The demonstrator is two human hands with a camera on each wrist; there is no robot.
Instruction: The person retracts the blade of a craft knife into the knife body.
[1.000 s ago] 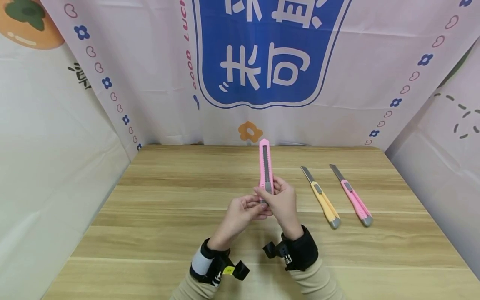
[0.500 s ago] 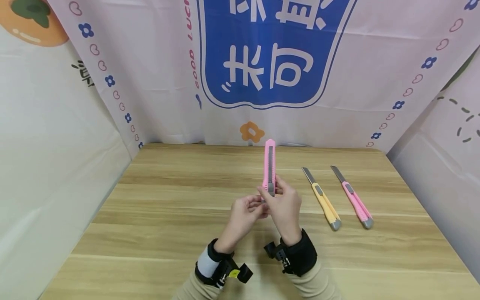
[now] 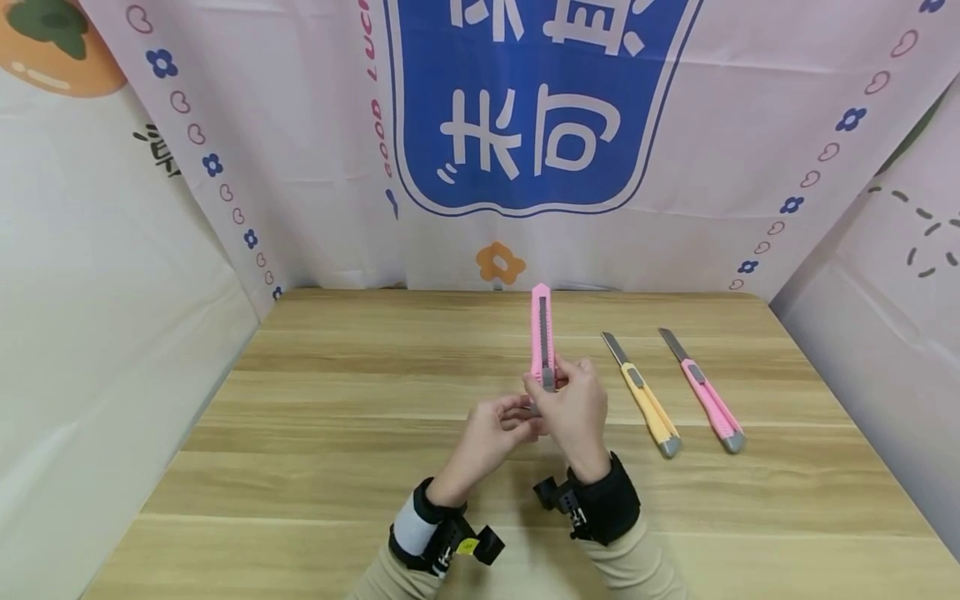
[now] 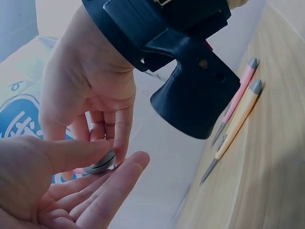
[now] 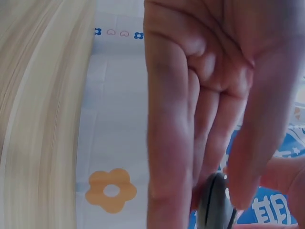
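Note:
Both hands hold a pink utility knife (image 3: 542, 333) upright above the table. Its grey slider sits low in the slot, and no blade sticks out of the top end. My right hand (image 3: 576, 408) grips the lower body, thumb beside the slider. Just below, my left hand (image 3: 487, 433) pinches the grey tail end (image 4: 101, 162) between thumb and fingers, as the left wrist view shows. Two more knives lie to the right with blades extended: a yellow utility knife (image 3: 651, 407) and another pink utility knife (image 3: 712, 404). Fingers hide the held knife's lower part.
The wooden table (image 3: 337, 375) has a printed white cloth (image 3: 450, 242) hanging behind it and plain cloth walls at both sides. Each wrist wears a black strap with a small camera; these straps (image 3: 607, 504) stand close together.
The held knife and both hands have shifted slightly to the right and a little lower in the head view. Both grips look the same. The two lying knives have stayed put.

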